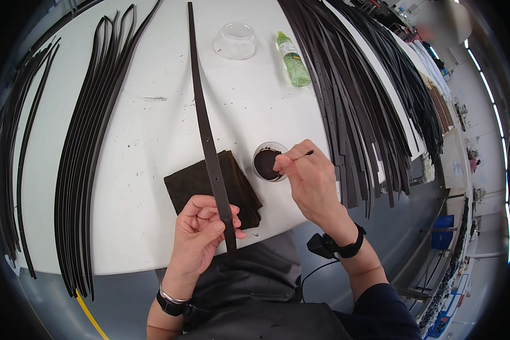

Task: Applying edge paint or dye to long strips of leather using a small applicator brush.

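My left hand (pixel 201 233) is closed near the near end of a long dark brown leather strap (pixel 203 122), thumb on top and fingers beneath. Small holes run along the strap, which stretches away across the white table. Under its near part lies a folded dark brown cloth (pixel 188 184). My right hand (pixel 313 184) pinches a thin cotton swab (pixel 309 152), whose dark tip sticks out above the fingers. Its other end is hidden by the hand. Beside those fingers stands a small clear cup (pixel 264 161) with dark, nearly black contents.
A clear plastic tub (pixel 236 41) and a green bottle lying on its side (pixel 293 59) are farther back on the white table (pixel 147 136). Bundles of dark straps (pixel 88 153) lie at left, and more straps (pixel 351 102) spread along the right, hanging over the edge.
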{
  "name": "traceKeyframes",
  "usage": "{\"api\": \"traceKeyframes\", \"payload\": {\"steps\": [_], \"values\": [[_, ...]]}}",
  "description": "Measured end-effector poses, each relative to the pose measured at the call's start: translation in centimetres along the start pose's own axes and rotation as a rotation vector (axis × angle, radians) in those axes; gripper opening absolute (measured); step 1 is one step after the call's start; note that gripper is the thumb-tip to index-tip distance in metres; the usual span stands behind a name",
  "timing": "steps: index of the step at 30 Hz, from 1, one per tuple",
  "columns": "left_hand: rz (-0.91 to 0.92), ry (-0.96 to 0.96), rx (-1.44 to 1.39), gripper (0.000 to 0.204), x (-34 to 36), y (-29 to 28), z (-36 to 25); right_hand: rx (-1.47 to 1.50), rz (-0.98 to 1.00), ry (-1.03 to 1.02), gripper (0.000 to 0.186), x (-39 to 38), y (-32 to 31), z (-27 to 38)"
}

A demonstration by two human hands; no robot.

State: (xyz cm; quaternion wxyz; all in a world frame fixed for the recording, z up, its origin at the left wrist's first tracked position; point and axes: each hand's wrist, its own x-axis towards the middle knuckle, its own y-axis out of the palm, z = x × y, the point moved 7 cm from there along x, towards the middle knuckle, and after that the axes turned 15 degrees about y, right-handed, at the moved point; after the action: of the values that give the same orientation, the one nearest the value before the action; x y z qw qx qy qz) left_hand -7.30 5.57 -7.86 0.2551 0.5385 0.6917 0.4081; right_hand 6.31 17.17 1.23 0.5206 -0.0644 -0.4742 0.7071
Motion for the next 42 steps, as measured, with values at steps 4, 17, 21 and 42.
{"api": "traceKeyframes", "payload": {"steps": [4, 17, 21, 42], "values": [[-0.008, 0.003, 0.001, 0.024, 0.0, -0.1, -0.1, 0.043, -0.036, 0.030, 0.020, -0.1, -1.6, 0.6], [-0.013, -0.016, 0.028, 0.025, -0.2, 0.2, -0.1, 0.827, 0.102, 0.457, 0.042, -2.1, -1.5, 1.2], [0.014, -0.008, -0.015, 0.026, 0.0, 0.4, -0.1, 0.591, 0.079, 0.117, 0.032, -2.5, -2.3, 4.8], [0.038, 0.013, -0.030, 0.026, 0.0, 0.5, 0.0, 0.310, 0.121, -0.226, 0.013, -3.6, -0.7, 8.2]]}}
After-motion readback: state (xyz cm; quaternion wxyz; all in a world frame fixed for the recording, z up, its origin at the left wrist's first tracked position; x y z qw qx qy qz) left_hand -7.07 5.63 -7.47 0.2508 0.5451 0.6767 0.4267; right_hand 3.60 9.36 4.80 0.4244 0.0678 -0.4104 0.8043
